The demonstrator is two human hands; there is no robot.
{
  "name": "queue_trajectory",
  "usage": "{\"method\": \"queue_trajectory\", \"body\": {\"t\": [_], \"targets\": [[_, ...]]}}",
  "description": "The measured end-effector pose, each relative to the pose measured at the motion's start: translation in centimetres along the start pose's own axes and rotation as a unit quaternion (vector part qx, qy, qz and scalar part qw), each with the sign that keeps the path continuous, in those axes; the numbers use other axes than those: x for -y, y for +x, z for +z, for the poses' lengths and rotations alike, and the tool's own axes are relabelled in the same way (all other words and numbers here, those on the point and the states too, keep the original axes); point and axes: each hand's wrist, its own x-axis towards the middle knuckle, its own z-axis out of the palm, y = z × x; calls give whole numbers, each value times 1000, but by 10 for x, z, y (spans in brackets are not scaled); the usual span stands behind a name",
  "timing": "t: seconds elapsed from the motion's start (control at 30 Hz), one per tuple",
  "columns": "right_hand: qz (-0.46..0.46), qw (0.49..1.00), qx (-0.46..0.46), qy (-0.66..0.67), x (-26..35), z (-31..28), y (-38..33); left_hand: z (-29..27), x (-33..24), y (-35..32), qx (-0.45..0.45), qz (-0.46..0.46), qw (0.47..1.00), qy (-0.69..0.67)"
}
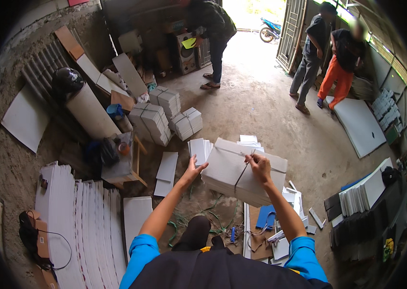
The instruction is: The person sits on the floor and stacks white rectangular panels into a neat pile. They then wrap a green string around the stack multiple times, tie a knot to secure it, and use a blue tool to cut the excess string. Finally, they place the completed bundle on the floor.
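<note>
A thick bundle of flat white cardboard sheets (221, 166) lies in front of me, with dark straps running across its top. My right hand (260, 168) is closed over the bundle, fingers pinched on a dark strap (240, 179) where the bands meet. Beside the bundle's left corner, my left hand (194, 171) holds nothing, its fingers and thumb apart. Just beyond that hand are loose white sheets (197, 150). Other pale pieces (249, 138) show behind the bundle.
Strapped bundles (149, 120) stand ahead left, near a small table (122, 161). Tall sheet stacks (88, 226) line my left. Green strap scraps (213, 210) and cut offcuts (280, 248) litter the floor. Another person (215, 43) bends by the wall; two people (340, 62) stand far right.
</note>
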Motion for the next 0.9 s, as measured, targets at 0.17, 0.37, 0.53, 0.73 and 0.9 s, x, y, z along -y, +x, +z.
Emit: {"method": "queue_trajectory", "body": {"t": [0.17,0.37,0.53,0.73,0.9], "targets": [[16,1000,22,9,3,9,55,8,-11,48,156,-38,974,-162],[-9,998,52,16,-39,72,156,-15,-13,142,149,-26,975,-164],[-9,981,176,-86,-61,170,268,-57,52,249,103,-110,970,-191],[-25,919,365,-144,-52,251,359,-87,84,326,-22,-102,963,-248],[-125,907,396,-72,-38,310,432,-112,79,379,-213,-20,942,-260]]}}
